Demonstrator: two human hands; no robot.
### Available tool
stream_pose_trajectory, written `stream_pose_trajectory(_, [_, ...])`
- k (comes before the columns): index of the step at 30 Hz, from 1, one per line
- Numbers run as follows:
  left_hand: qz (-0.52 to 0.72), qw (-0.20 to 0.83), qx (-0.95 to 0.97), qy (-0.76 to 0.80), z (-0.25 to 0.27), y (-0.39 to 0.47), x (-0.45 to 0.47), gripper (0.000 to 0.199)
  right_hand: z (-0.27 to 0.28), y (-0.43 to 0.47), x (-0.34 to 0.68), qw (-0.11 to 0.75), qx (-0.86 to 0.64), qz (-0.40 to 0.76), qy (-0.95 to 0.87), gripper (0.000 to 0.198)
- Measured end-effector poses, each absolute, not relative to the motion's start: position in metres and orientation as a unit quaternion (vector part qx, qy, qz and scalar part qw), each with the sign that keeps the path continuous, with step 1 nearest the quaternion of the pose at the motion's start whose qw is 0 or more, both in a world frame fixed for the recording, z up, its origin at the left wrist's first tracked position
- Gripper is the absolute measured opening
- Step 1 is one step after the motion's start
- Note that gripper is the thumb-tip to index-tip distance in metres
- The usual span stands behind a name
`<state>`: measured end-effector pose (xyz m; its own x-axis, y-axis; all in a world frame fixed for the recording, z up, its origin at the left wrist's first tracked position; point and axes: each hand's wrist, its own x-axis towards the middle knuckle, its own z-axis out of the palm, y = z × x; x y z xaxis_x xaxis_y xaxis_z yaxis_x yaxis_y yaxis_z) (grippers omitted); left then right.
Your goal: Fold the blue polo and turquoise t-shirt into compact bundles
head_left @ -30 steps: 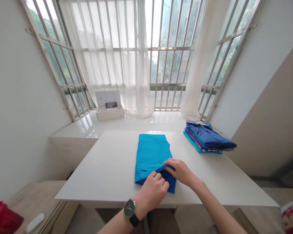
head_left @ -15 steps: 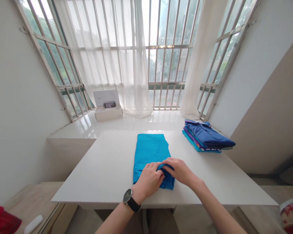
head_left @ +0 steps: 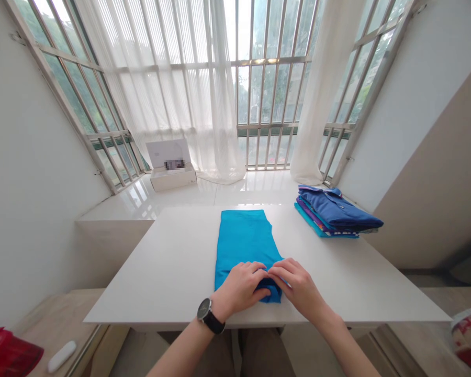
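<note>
Bright blue shorts (head_left: 243, 235), folded in half lengthwise, lie flat on the white table (head_left: 160, 277) in front of me. My left hand (head_left: 243, 285), with a black-strapped watch (head_left: 211, 315) on its wrist, rests over their lower part, fingers curled on the cloth and thumb lower down. My right hand (head_left: 296, 285) comes from the right and pinches the fabric near the right edge, its fingertips meeting those of the left. Between the hands the cloth is lifted into a shadowed fold. Part of the lower edge is hidden under my left hand.
A stack of folded clothes (head_left: 337, 212), a dark blue collared shirt on top, sits at the table's right rear. An opened white box (head_left: 174, 179) stands on the window ledge. Sheer curtains (head_left: 172, 99) hang before barred windows. A red object (head_left: 10, 353) is at lower left.
My right hand has shifted slightly right and down, and the left thumb and fingers are wider apart. The blue fold raised between the hands has lowered. The view has tilted slightly.
</note>
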<state>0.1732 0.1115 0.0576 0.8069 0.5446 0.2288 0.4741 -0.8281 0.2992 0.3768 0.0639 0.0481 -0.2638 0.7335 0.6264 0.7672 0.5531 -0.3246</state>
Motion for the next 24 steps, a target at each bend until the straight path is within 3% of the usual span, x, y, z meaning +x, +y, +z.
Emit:
stream_pose_trajectory(6, [0.072,0.057,0.963,0.252,0.078,0.120,0.196,0.018,0.033,0.026,0.360,0.434,-0.489,-0.009,-0.756,0.018])
stream_pose_trajectory(8, [0.067,0.048,0.967,0.242,0.080,0.122,0.202,0.032,0.029,0.015,0.355,0.413,-0.495,0.001,-0.764,0.025])
stream_pose_trajectory(12, [0.054,0.055,0.969,0.235,0.073,0.132,0.211,0.011,0.020,0.009,0.355,0.370,-0.515,-0.001,-0.773,0.037])
stream_pose_trajectory(14, [0.078,0.101,0.957,0.262,0.069,0.141,0.211,0.012,0.019,0.012,0.358,0.350,-0.512,-0.012,-0.785,0.038])
stream_pose_trajectory(18, [0.130,0.184,0.927,0.299,0.069,0.155,0.205,0.017,0.028,0.024,0.360,0.286,-0.479,-0.014,-0.830,0.026])
stream_pose_trajectory(20, [0.140,0.186,0.923,0.307,0.075,0.156,0.202,0.018,0.033,0.030,0.359,0.266,-0.467,0.005,-0.843,0.017])
stream_pose_trajectory(24, [0.136,0.161,0.921,0.329,0.088,0.152,0.200,0.021,0.032,0.041,0.355,0.285,-0.507,0.053,-0.812,0.020])
